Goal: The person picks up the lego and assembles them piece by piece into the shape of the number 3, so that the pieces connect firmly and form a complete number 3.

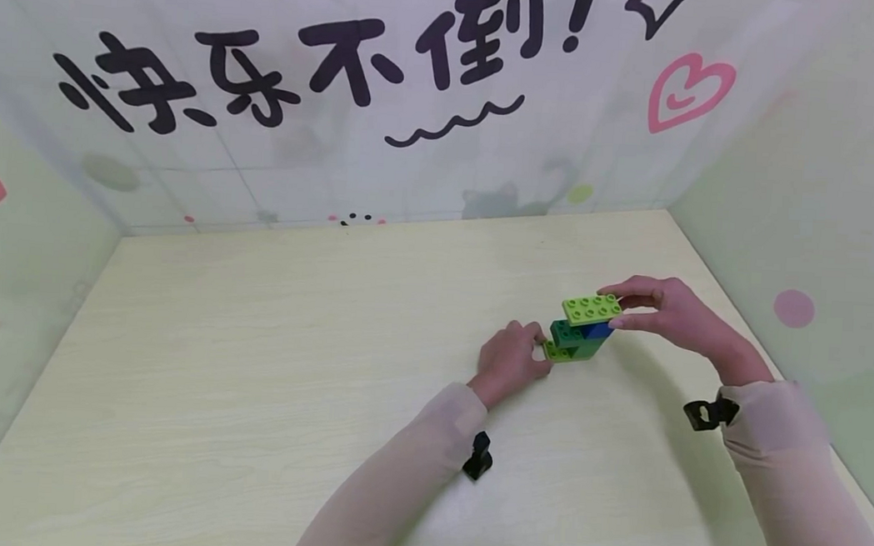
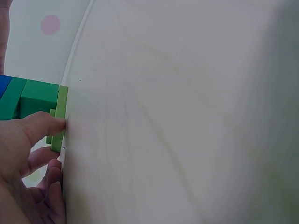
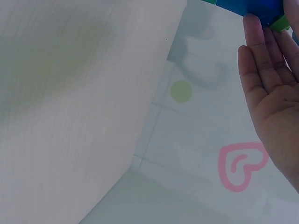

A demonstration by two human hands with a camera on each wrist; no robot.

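A small stack of toy building bricks stands on the table toward the right. At its foot is a light green plate (image 2: 62, 102), with green bricks (image 2: 39, 95) above it. Higher up sits a blue brick (image 1: 597, 330), and a lime green studded plate (image 1: 591, 308) tops the stack, jutting out to the left. My left hand (image 1: 507, 362) pinches the left end of the bottom plate between thumb and finger. From the right, my right hand (image 1: 675, 317) grips the upper end of the stack, thumb in front and fingers behind, at the top plate and blue brick.
The pale wooden table (image 1: 266, 363) runs back to a white printed backdrop (image 1: 301, 156) with dark lettering. A pale side panel (image 1: 809, 204) stands close along the table's right edge, near the right arm. Black straps with mounts sit on both wrists.
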